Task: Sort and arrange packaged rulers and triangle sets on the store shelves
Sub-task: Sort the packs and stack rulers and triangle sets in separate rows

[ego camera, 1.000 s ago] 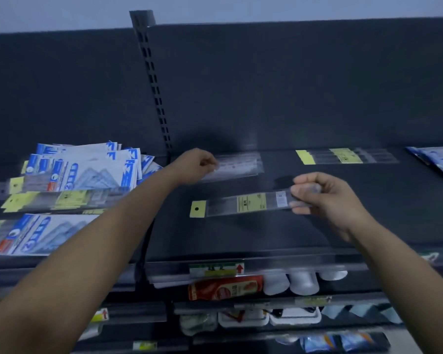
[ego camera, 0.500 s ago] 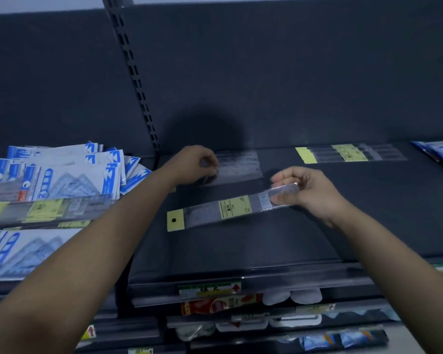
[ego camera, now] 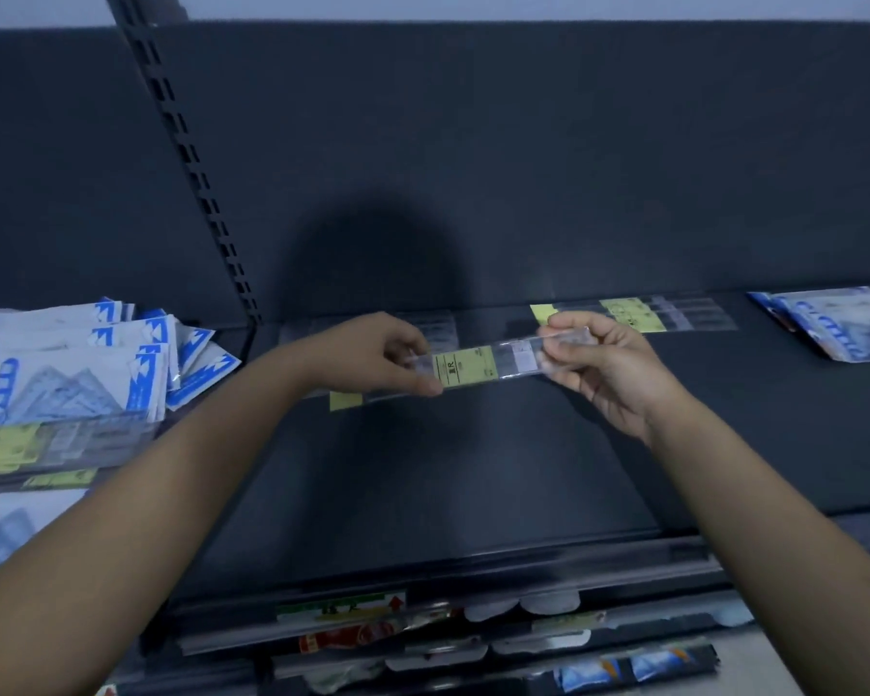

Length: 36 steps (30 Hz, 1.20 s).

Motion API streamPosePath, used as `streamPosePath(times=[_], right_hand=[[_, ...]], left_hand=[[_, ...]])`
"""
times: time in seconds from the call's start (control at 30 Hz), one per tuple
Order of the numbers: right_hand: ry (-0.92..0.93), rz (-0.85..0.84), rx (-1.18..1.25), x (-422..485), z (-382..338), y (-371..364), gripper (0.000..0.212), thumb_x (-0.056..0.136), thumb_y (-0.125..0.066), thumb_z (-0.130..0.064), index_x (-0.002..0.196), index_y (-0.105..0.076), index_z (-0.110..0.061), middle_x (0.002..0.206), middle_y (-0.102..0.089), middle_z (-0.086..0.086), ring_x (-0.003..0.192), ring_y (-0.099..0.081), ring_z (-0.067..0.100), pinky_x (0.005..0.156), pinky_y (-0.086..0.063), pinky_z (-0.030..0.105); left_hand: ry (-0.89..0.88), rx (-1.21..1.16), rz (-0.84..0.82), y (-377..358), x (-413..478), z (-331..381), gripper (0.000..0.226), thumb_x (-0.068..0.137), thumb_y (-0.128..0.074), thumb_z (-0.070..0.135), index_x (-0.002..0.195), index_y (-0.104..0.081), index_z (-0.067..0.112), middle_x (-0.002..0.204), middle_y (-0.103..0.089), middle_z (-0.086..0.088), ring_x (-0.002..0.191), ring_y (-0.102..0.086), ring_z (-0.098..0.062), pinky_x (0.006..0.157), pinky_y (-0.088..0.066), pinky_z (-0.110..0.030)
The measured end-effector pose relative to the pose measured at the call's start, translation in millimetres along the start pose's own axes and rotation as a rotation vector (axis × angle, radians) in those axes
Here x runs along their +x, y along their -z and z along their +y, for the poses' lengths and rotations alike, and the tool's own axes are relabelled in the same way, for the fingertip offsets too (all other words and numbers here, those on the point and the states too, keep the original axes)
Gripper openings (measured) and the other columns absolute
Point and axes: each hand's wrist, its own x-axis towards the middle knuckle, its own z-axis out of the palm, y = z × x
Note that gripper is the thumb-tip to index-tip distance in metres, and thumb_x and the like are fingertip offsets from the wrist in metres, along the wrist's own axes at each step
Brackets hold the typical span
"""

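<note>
Left hand (ego camera: 372,359) has come off the back pack (ego camera: 440,328) and now pinches the ruler (ego camera: 465,366) mid-length; fingers (ego camera: 578,324) of right hand (ego camera: 609,374) pinch its right end. Ruler held over the shelf (ego camera: 473,474), triangle sets (ego camera: 71,364) stacked left.

My left hand (ego camera: 383,359) covers a stretch of the ruler pack (ego camera: 518,355), so the yellow tab (ego camera: 345,400) poking out below my wrist is probably the same pack, can't swear to it. Print on its label (ego camera: 465,366) is way too tiny to read. The triangle sets (ego camera: 71,364) run off the left edge and the blue packs (ego camera: 834,324) off the right. The lower-shelf stuff (ego camera: 352,640) is mostly tucked under the shelf lip (ego camera: 473,565).
</note>
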Motion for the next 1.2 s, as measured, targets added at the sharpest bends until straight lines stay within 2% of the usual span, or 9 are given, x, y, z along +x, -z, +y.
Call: streamPosePath(times=[0.2, 0.27, 0.33, 0.43, 0.53, 0.7, 0.87, 1.07, 1.2], right_hand=[[0.037, 0.186, 0.056, -1, -22, 54, 0.033, 0.064, -0.071, 0.003, 0.094, -0.063, -0.008, 0.079, -0.072, 0.008, 0.071, -0.072, 0.017, 0.065, -0.058, 0.024], [0.056, 0.258, 0.003, 1, -30, 77, 0.031, 0.069, -0.071, 0.008, 0.096, -0.062, -0.007, 0.085, -0.07, 0.011, 0.07, -0.071, 0.017, 0.064, -0.058, 0.024], [0.119, 0.33, -0.142, 6, -36, 103, 0.034, 0.072, -0.074, 0.007, 0.098, -0.06, -0.009, 0.09, -0.064, 0.011, 0.067, -0.07, 0.015, 0.062, -0.057, 0.023], [0.247, 0.385, -0.499, 14, -42, 146, 0.037, 0.069, -0.081, -0.004, 0.098, -0.059, -0.016, 0.085, -0.058, 0.007, 0.06, -0.061, 0.012, 0.062, -0.055, 0.026], [0.317, 0.393, -0.66, 23, -48, 189, 0.036, 0.069, -0.082, -0.01, 0.094, -0.059, -0.02, 0.086, -0.058, 0.001, 0.066, -0.053, 0.013, 0.07, -0.05, 0.031], [0.396, 0.346, -0.856, 45, -53, 229, 0.029, 0.074, -0.078, -0.018, 0.095, -0.059, -0.02, 0.074, -0.053, -0.011, 0.065, -0.045, 0.011, 0.062, -0.04, 0.023], [0.511, 0.266, -1.061, 58, -40, 240, 0.024, 0.079, -0.072, -0.015, 0.1, -0.061, -0.013, 0.098, -0.06, 0.001, 0.09, -0.054, 0.016, 0.077, -0.034, 0.016], [0.491, 0.225, -1.294, 65, -36, 240, 0.027, 0.084, -0.067, -0.028, 0.105, -0.061, -0.013, 0.108, -0.059, 0.008, 0.104, -0.053, 0.027, 0.094, -0.041, 0.045], [0.502, 0.216, -1.33, 66, -36, 240, 0.019, 0.088, -0.062, -0.025, 0.102, -0.064, -0.013, 0.106, -0.059, 0.007, 0.101, -0.053, 0.028, 0.092, -0.041, 0.043]], left_hand=[[-0.144, -0.13, 0.227, -16, 37, 23, 0.013, 0.078, -0.077, 0.025, 0.087, -0.07, 0.019, 0.078, -0.069, 0.011, 0.071, -0.062, 0.001, 0.068, -0.049, -0.018], [-0.132, -0.138, 0.274, -29, 53, 33, 0.011, 0.079, -0.076, 0.026, 0.087, -0.07, 0.022, 0.082, -0.068, 0.008, 0.074, -0.062, -0.002, 0.073, -0.052, -0.026], [-0.117, -0.128, 0.296, -45, 72, 46, 0.01, 0.08, -0.075, 0.028, 0.089, -0.07, 0.024, 0.085, -0.068, 0.006, 0.075, -0.062, -0.004, 0.073, -0.053, -0.031], [-0.107, -0.087, 0.414, -71, 102, 65, 0.015, 0.079, -0.077, 0.025, 0.091, -0.068, 0.024, 0.086, -0.066, 0.012, 0.079, -0.06, 0.001, 0.072, -0.048, -0.018], [-0.003, -0.185, 0.526, -92, 130, 81, 0.02, 0.075, -0.08, 0.015, 0.089, -0.067, 0.019, 0.081, -0.065, 0.005, 0.069, -0.059, -0.004, 0.064, -0.046, -0.016], [0.12, -0.23, 0.603, -116, 160, 101, 0.02, 0.073, -0.08, 0.013, 0.079, -0.065, 0.025, 0.076, -0.068, 0.003, 0.067, -0.062, -0.01, 0.065, -0.051, -0.025], [0.127, -0.126, 0.816, -126, 168, 105, 0.018, 0.077, -0.072, 0.008, 0.074, -0.064, 0.023, 0.065, -0.059, 0.013, 0.055, -0.047, -0.004, 0.054, -0.039, -0.013], [0.124, -0.063, 0.863, -128, 166, 91, 0.012, 0.079, -0.074, 0.01, 0.084, -0.065, 0.017, 0.071, -0.06, 0.011, 0.058, -0.049, -0.001, 0.056, -0.038, -0.002], [0.036, 0.139, 0.76, -131, 166, 84, 0.009, 0.085, -0.068, 0.009, 0.086, -0.062, 0.016, 0.08, -0.058, 0.001, 0.069, -0.052, -0.013, 0.064, -0.036, -0.008]])
